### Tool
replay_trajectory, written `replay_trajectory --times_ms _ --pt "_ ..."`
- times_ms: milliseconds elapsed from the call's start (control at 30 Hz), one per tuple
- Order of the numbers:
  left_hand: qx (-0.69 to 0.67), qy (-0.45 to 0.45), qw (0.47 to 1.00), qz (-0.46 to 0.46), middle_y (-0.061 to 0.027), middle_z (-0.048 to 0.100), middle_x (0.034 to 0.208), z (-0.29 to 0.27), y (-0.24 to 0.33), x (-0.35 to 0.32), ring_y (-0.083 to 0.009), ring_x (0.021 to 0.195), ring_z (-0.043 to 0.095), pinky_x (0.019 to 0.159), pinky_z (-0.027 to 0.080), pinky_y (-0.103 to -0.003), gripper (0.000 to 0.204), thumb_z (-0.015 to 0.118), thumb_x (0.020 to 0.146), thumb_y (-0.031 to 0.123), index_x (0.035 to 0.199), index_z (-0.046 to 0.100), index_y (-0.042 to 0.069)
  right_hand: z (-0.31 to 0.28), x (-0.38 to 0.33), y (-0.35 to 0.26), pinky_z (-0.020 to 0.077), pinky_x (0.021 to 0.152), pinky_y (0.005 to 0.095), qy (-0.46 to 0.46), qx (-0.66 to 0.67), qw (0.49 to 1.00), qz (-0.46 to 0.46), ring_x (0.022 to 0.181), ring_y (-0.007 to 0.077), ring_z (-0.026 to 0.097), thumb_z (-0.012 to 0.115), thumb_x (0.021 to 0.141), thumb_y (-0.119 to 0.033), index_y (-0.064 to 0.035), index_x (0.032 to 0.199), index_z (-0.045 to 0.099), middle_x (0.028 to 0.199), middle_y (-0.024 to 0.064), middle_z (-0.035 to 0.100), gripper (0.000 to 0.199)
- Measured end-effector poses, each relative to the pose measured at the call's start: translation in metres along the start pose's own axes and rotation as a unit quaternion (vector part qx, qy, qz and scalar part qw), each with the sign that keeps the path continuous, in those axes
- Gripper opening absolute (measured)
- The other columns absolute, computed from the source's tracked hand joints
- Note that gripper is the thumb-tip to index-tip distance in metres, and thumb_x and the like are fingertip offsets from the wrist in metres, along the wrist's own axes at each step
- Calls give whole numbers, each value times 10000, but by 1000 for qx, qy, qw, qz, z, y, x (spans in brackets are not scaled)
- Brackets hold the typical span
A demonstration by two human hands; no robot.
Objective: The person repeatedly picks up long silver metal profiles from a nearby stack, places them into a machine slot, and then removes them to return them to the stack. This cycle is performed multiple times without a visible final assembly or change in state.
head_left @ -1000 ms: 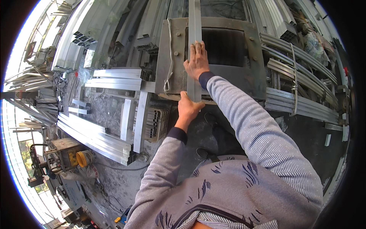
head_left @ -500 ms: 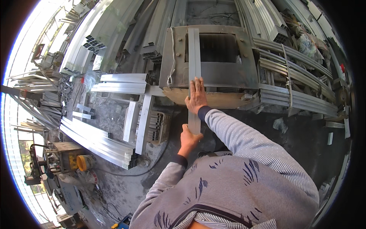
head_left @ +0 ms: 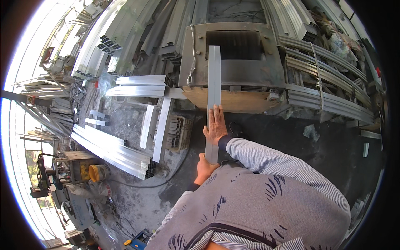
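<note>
A long, silvery metal profile (head_left: 214,75) points straight away from me, its far part over the face of a grey metal cabinet (head_left: 191,62) with a dark opening. My left hand (head_left: 204,170) grips the profile's near end close to my body, the thumb along its side. Farther up the bar, my right hand (head_left: 216,129) lies flat on top, fingers stretched along it and thumb by its left edge. Whether the far end touches the cabinet I cannot tell.
Stacked metal profiles (head_left: 112,152) lie on the floor at left, near a crate (head_left: 183,135) and shorter lengths (head_left: 141,80). Bundled profiles (head_left: 333,102) flank the cabinet at right. A wooden board (head_left: 237,102) runs below its front. A yellow bucket (head_left: 97,173) stands far left.
Both hands and the profile have come nearer to my body. The profile's far end has dropped from the cabinet's top edge to the level of the opening.
</note>
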State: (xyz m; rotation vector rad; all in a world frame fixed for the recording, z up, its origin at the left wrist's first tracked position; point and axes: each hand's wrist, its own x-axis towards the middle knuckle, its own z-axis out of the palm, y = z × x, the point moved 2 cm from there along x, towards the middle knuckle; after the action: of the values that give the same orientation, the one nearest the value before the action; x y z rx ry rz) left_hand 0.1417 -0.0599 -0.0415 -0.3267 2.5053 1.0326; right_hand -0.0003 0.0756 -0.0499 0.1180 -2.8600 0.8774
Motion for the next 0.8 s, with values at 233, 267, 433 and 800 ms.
replay_trajectory --times_ms 233,267,433,800 --pt "-8 15 1000 -10 -296 743 1051 -15 43 57 -477 1002 741 865 590 -509 744 881 696 263 1268 469 25 -9 74 13 219 1309 572 45 13 998 -31 1585 540 169 721 875 -292 110 1575 354 1666 330 246 886" --pt "-32 20 999 9 -291 746 1039 -20 56 76 -473 982 745 854 595 -511 744 871 683 248 1269 471 26 -13 99 19 216 1306 576 53 19 998 -33 1581 548 177 719 874 -290 113 1572 359 1662 339 253 882" --pt "-20 22 999 44 -303 735 1082 -41 142 188 -485 1037 722 904 579 -519 773 899 677 292 1259 470 17 -40 234 58 265 1273 581 104 -53 993 -19 1564 488 268 708 867 -336 57 1545 436 1641 295 339 830" --pt "21 10 997 74 -339 721 1034 -41 279 305 -505 1027 712 904 579 -527 707 872 696 330 1147 464 -31 -93 379 145 261 1269 519 95 -157 983 21 1560 393 305 618 926 -430 5 1540 477 1635 211 410 766"
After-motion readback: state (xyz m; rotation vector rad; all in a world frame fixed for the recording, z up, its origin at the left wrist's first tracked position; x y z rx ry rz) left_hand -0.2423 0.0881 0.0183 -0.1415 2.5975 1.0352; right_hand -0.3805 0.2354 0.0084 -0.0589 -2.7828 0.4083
